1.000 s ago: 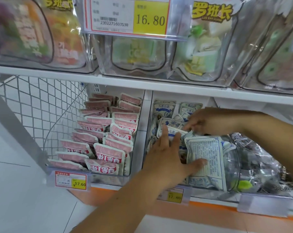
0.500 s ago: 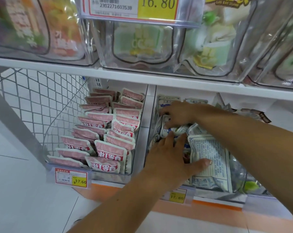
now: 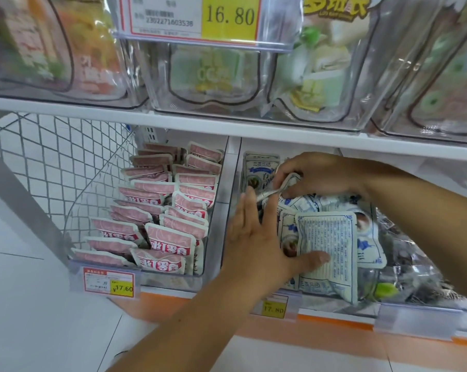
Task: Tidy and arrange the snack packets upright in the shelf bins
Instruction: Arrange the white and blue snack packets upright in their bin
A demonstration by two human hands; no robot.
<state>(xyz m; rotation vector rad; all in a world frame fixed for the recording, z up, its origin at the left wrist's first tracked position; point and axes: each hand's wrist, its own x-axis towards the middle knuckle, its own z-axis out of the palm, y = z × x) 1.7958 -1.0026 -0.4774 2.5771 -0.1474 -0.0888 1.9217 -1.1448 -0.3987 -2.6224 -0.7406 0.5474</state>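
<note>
The white-and-blue soft plastic snack packets are all in the middle clear plastic bin, just under the white shelf board, and they're piled every which way.

The left hand is flat with its fingers straight. It presses on the near-left side of the pile, and its thumb lies on a back-facing packet that shows its printed text panel. The right hand is in at the far end, pinching a crumpled packet by its edge between thumb and fingers.

Handling-wise, these look light, puffy and floppy. The film is glossy, so probably a bit slippery. I'd guess they slump unless they lean on a neighbour. The best grab is the flat sealed top edge, or a gentle squeeze across both faces.

Counts:
- I can make out roughly six or seven white-and-blue ones, and the hands likely hide more.
- The pink-and-red packets in the left bin number around twenty, standing in two rows.
- The dark silvery packets on the right are too jumbled to count.
- There are three yellow price tags.
</note>
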